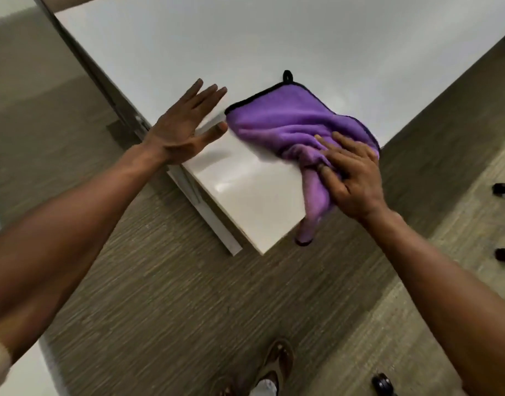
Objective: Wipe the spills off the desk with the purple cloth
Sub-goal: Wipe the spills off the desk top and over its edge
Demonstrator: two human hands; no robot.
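- The purple cloth [291,124] lies on the white bench [245,47], near the corner that points toward the person, at about 2 o'clock from the middle of the view.
- The cloth has a black edging and a small black loop [287,75] at its far corner, at 12 o'clock from the cloth's middle.
- The right hand [351,170] rests on the near right part of the cloth, at about 4 o'clock from the cloth's middle, fingers laid over the bunched fabric and partly curled into it, so it holds the cloth against the bench.
- A twisted tail of the cloth [311,212] runs from under that hand toward 6 o'clock and hangs past the bench edge.
- The left hand [182,130] is at 9 o'clock from the cloth, wide, fingers straight and spread, holding nothing; its thumb tip is just beside the cloth's left edge, and whether they touch cannot be told.
- The left hand sits over the bench's left edge; whether the palm presses the surface cannot be told.
- Below the bench lies a streaked brown floor [188,310].
- A sandalled foot [277,364] shows at 6 o'clock.
- Dark chair casters [504,190] show at 3 o'clock.
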